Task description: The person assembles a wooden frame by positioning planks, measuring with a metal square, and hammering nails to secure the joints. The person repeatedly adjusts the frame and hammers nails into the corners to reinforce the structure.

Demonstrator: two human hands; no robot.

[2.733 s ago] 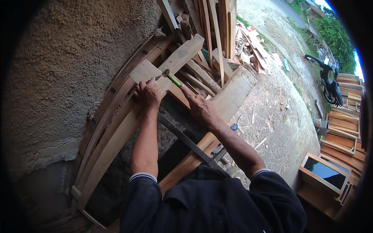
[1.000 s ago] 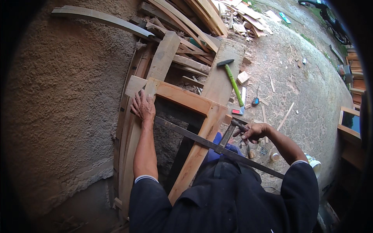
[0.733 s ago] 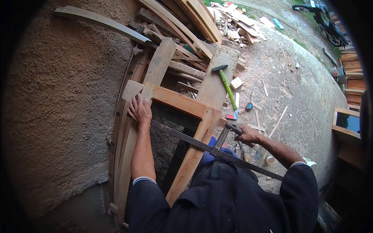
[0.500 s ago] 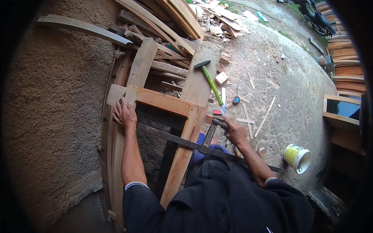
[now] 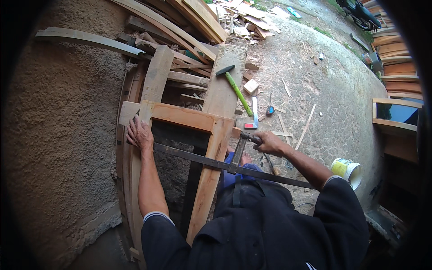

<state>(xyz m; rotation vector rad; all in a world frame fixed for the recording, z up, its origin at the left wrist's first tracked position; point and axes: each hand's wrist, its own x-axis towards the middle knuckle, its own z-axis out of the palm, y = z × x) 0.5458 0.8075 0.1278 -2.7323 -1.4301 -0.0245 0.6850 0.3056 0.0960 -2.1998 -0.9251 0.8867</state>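
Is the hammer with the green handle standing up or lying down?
Lying down. The hammer lies flat on the long wooden plank, dark head toward the wood pile, with neither hand touching it.

A wooden frame [image 5: 189, 118] leans beside the rough wall [image 5: 58, 135] on the left. A long metal bar clamp [image 5: 225, 164] crosses the frame. Behind, a hammer [image 5: 234, 85] lies on a plank [image 5: 225, 76]; a bucket [image 5: 347, 171] sits on the ground at right.

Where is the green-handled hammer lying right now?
The hammer lies on the upright plank, above and ahead of the right hand, near the wood scraps.
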